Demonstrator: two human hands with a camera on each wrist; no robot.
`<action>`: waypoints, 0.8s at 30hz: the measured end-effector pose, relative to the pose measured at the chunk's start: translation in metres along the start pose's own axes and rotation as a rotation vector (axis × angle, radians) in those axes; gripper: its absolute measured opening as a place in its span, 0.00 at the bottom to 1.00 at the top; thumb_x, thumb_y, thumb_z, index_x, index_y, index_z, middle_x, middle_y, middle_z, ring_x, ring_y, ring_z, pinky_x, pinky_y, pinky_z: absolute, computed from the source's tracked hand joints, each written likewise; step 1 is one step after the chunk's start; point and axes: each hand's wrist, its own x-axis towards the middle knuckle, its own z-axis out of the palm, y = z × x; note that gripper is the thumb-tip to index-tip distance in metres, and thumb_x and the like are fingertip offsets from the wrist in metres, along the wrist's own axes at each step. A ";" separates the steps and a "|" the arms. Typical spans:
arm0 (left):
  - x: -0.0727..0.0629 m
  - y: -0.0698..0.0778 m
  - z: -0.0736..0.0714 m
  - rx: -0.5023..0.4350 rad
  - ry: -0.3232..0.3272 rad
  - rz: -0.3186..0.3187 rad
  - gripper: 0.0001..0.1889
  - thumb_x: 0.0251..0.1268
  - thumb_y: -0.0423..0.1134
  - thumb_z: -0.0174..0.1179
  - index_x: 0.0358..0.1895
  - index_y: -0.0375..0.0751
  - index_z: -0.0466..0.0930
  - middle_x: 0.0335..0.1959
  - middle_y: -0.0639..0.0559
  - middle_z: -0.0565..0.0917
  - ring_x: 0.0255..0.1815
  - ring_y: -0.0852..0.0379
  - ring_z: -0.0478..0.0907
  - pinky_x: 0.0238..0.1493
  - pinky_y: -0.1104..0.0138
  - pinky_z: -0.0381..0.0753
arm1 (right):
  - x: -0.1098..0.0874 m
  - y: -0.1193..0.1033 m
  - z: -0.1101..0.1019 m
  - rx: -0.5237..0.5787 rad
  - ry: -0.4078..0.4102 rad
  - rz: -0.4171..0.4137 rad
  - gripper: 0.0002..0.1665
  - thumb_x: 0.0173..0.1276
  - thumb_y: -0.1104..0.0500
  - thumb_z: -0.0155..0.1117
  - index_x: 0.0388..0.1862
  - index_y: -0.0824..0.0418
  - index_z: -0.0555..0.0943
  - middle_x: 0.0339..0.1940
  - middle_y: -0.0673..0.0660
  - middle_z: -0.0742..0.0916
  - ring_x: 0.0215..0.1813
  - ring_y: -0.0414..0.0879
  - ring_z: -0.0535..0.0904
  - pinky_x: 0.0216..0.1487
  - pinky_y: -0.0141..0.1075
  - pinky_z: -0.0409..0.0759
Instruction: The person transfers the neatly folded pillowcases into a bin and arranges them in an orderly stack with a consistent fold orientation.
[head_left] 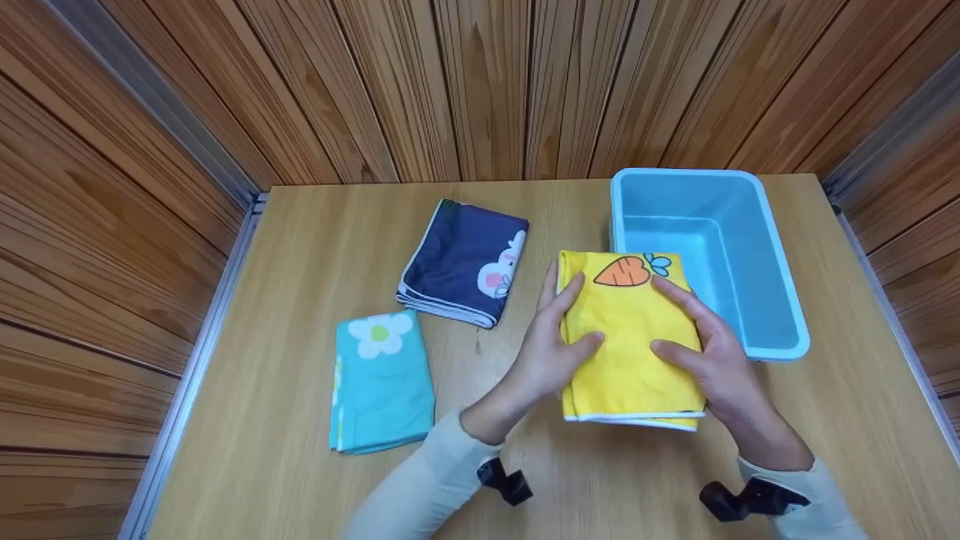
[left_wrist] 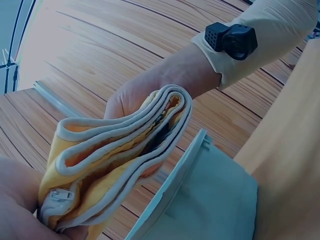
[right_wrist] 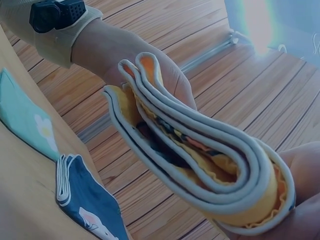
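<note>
A folded yellow cloth [head_left: 630,345] with a carrot print and white edging is held up between both hands. My left hand [head_left: 551,345] grips its left side, thumb on the front face and fingers along the edge. On the opposite side my right hand [head_left: 720,360] grips it the same way. The wrist views show the cloth's stacked white-edged layers [left_wrist: 120,145] from the end, bent into loops. In the head view the cloth overlaps the near left corner of a light blue plastic bin [head_left: 780,292], whose visible inside holds nothing.
A folded navy cloth [head_left: 461,259] with a white animal print lies on the wooden table [head_left: 285,300], left of the bin. Nearer and further left lies a folded turquoise cloth [head_left: 386,397] with a white flower. Wood-plank walls [head_left: 480,90] stand behind and at both sides.
</note>
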 end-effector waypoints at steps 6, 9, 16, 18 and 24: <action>0.005 0.000 0.008 -0.007 -0.004 -0.013 0.42 0.69 0.22 0.59 0.82 0.45 0.52 0.84 0.64 0.32 0.74 0.59 0.65 0.59 0.69 0.80 | -0.001 0.000 -0.010 0.009 -0.005 -0.037 0.43 0.73 0.70 0.61 0.82 0.51 0.60 0.82 0.56 0.55 0.69 0.46 0.64 0.52 0.29 0.81; 0.008 -0.001 0.013 0.002 -0.005 -0.013 0.42 0.69 0.22 0.59 0.82 0.45 0.52 0.84 0.64 0.32 0.75 0.60 0.65 0.59 0.69 0.79 | -0.002 0.001 -0.015 0.023 -0.007 -0.044 0.42 0.73 0.70 0.60 0.82 0.51 0.60 0.81 0.56 0.56 0.68 0.46 0.65 0.51 0.30 0.82; 0.014 -0.003 0.021 -0.001 -0.015 -0.002 0.43 0.68 0.22 0.59 0.82 0.45 0.52 0.84 0.62 0.33 0.73 0.61 0.67 0.58 0.70 0.80 | -0.003 0.002 -0.026 0.048 -0.015 -0.041 0.42 0.74 0.70 0.59 0.82 0.50 0.60 0.79 0.55 0.58 0.63 0.43 0.72 0.50 0.31 0.84; 0.016 -0.003 0.024 0.001 -0.013 0.001 0.43 0.68 0.21 0.59 0.82 0.45 0.52 0.84 0.61 0.34 0.73 0.61 0.67 0.58 0.70 0.80 | -0.003 0.002 -0.029 0.056 -0.018 -0.050 0.42 0.74 0.71 0.58 0.82 0.50 0.61 0.79 0.55 0.58 0.63 0.43 0.72 0.50 0.31 0.84; 0.023 -0.003 0.031 0.002 -0.021 0.016 0.42 0.68 0.21 0.59 0.82 0.42 0.51 0.84 0.58 0.34 0.76 0.59 0.62 0.59 0.72 0.78 | -0.004 -0.001 -0.038 0.108 -0.026 -0.062 0.41 0.74 0.72 0.57 0.82 0.52 0.60 0.78 0.55 0.59 0.61 0.42 0.75 0.49 0.32 0.85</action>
